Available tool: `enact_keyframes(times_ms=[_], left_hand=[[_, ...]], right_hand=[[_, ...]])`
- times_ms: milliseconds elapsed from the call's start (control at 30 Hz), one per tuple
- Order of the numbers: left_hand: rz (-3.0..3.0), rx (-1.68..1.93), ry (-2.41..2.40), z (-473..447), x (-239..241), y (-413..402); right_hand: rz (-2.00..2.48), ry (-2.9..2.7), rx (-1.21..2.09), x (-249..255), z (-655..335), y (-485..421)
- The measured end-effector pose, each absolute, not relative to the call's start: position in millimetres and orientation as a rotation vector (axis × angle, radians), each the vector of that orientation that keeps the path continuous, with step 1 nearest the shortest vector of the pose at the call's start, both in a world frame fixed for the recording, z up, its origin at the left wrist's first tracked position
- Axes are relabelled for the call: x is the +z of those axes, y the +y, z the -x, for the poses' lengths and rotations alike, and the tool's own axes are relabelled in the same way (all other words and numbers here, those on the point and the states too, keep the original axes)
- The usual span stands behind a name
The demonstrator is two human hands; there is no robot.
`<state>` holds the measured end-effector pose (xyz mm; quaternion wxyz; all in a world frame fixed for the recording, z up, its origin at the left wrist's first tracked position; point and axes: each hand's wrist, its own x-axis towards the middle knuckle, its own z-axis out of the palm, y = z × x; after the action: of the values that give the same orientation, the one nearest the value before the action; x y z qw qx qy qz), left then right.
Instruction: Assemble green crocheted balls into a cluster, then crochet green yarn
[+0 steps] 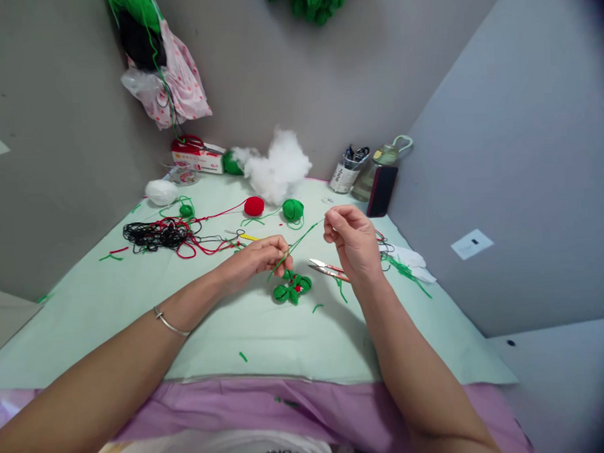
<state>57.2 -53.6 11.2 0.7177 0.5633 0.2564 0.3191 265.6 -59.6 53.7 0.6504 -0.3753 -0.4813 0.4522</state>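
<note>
Green yarn (305, 236) is drawn taut between my two hands above the table. My left hand (263, 256) is closed on the yarn, with a loose tail hanging below its fingers. Thumb and finger of my right hand (352, 234) pinch the yarn's other end; whether a needle is there is too small to tell. Just under my left fingers lies a small green crocheted piece (293, 288) with several rounded lobes and red bits at its middle. Thread snips (328, 270) with orange handles lie beside my right wrist, which hides part of them.
Tangled black yarn (157, 235) lies at the left. Behind are a red yarn ball (254, 206), a green yarn ball (293, 210) and white stuffing (278, 166). A phone (382, 192) leans against a bottle (365, 182) by a pen cup (344, 176). Walls enclose the table (307, 346).
</note>
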Motion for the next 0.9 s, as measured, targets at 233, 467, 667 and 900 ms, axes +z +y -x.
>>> enact_keyframes(times_ms=[233, 467, 667, 900], left_hand=[[-1.315, 0.675, 0.614, -58.1, 9.3, -53.1], [-1.392, 0.637, 0.595, -57.0, 5.9, -52.2], [-1.450, 0.755, 0.724, -61.8, 2.7, -54.0], [-1.759, 0.756, 0.919, -68.0, -1.2, -65.2]], right_hand=[[0.784, -1.040, 1.224, 57.9, -271.6, -60.5], [0.774, -0.913, 1.208, 60.3, -282.8, -54.8], [0.763, -0.912, 1.198, 65.0, -291.3, -54.6], [0.814, -0.931, 0.870, 68.4, -309.0, -49.7]])
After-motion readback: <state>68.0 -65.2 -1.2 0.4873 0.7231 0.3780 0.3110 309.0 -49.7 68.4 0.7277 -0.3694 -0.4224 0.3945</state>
